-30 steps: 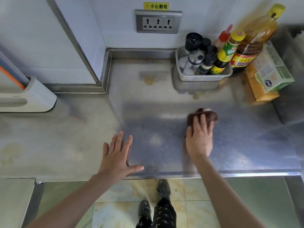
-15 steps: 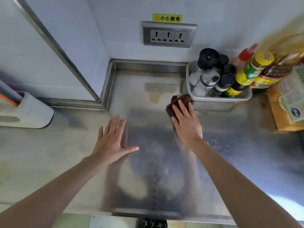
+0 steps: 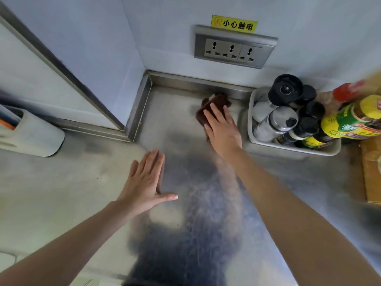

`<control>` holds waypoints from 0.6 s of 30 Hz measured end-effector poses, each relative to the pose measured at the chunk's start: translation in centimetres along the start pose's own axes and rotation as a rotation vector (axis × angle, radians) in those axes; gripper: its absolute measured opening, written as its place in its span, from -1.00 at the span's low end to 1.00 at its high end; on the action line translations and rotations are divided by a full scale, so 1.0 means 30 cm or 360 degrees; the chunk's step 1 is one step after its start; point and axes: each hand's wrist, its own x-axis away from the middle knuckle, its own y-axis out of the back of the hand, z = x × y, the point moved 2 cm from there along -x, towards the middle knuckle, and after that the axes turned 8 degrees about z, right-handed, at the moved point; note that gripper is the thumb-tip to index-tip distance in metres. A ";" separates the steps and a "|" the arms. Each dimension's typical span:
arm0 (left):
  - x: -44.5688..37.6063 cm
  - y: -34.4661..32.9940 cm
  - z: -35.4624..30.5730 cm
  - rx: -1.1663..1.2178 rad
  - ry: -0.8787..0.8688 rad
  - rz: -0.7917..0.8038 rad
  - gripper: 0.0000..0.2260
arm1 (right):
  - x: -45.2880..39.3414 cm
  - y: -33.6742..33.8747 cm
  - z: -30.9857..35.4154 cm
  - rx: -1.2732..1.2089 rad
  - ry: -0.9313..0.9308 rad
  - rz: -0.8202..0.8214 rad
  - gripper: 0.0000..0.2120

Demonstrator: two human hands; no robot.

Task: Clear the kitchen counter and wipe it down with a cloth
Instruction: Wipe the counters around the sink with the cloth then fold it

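At the far left edge, well to the left of the grey basket (image 3: 292, 146), a pale grey holder (image 3: 35, 137) stands against the wall with an orange-striped thing slotted in it; what that thing is cannot be told. The steel worktop (image 3: 82, 193) spreads below it, dull and smudged on this side. Further right, still left of the basket, the left hand (image 3: 144, 182) lies flat on the worktop, palm down, its fingers (image 3: 153, 162) spread loose and grasping nothing, thumb out toward the basket.

Behind it, a raised steel lip forms a back corner of the worktop. On the wall above and left of the basket sits a grey socket plate (image 3: 234, 49) with three outlets, and a yellow warning label (image 3: 234, 23) just above that.

Just left of the basket, close to the back lip, the dark brown cloth (image 3: 214, 103) lies on the worktop. The right hand (image 3: 223, 131) presses down on it, palm flat, fingers (image 3: 214, 113) extended over the cloth rather than curled round it; the near part of the cloth is hidden under the hand.

The basket itself stands near the back wall and holds black-capped grinders and shakers (image 3: 285, 90), upright and crowded together. Just right of the basket lean a red-capped bottle (image 3: 348, 91) and a yellow-labelled bottle (image 3: 350, 122), and a brown box (image 3: 372, 172) lies at the right edge.
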 end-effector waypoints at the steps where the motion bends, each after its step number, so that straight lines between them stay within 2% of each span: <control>1: 0.001 0.001 -0.001 -0.0019 0.0003 0.0008 0.07 | -0.020 0.004 0.008 -0.0002 -0.0045 -0.0024 -0.58; 3: 0.008 0.002 -0.002 -0.0050 0.0004 -0.0014 0.05 | -0.008 -0.027 0.032 0.0014 0.0030 -0.0047 -0.59; 7: 0.037 -0.011 0.008 -0.0083 0.0085 -0.0011 0.01 | 0.155 -0.141 0.092 0.0374 0.0873 0.0075 -0.57; 9: 0.055 -0.016 0.029 -0.0070 0.0141 -0.0034 0.00 | 0.132 -0.136 0.065 0.0498 0.1095 0.0174 -0.58; 11: 0.072 -0.019 0.055 -0.0051 0.0175 -0.0056 0.00 | 0.044 -0.099 0.039 0.0480 0.1071 0.0138 -0.58; 15: 0.112 -0.024 0.107 0.0053 0.0253 -0.0129 -0.03 | -0.157 0.006 0.069 0.0140 0.0517 -0.0031 -0.61; 18: 0.140 -0.024 0.132 0.0152 0.0271 -0.0196 -0.07 | -0.146 -0.004 0.142 -0.0001 0.0391 -0.0090 -0.61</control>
